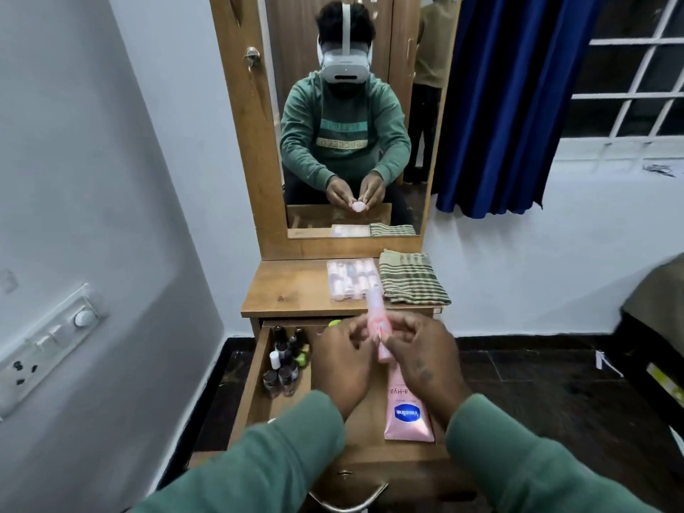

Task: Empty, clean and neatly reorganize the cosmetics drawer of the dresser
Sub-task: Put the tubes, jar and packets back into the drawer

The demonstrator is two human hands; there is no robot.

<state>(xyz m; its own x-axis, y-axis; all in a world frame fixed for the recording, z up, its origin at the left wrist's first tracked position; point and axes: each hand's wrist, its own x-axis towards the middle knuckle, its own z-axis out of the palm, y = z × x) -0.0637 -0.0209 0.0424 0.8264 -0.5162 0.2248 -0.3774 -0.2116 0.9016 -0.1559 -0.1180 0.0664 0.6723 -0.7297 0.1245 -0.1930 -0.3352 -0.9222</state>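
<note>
Up close, both hands meet over the open drawer [255,383] of the wooden dresser [288,290], and between them they hold a slim pink bottle [376,320]. The left hand [342,368] curls its fingers around the near left side of the bottle, and the right hand [422,357] pinches it from the right. Its long axis runs nearly upright, leaning a little, with one end pointing far toward the mirror [348,116] and the other end down toward the drawer. Any print on it is too blurred to read.

Just below the hands, a pink tube [407,412] lies flat in the right part of the drawer, its long axis running near to far. A blue oval on it reads "Vaseline", seen upside down, and above that the letters "a-Hya" show beside the right hand.

At the far left of the drawer stands a cluster of small dark bottles [283,364], upright, one with a white cap. Something lime green [335,323] shows at the far edge of the drawer, partly hidden.

On the dresser top, a clear plastic case [351,279] of small items lies beside a folded striped cloth [412,277], which sits to its right. In the mirror the sweatshirt's lettering appears reversed and cannot be read with certainty.
</note>
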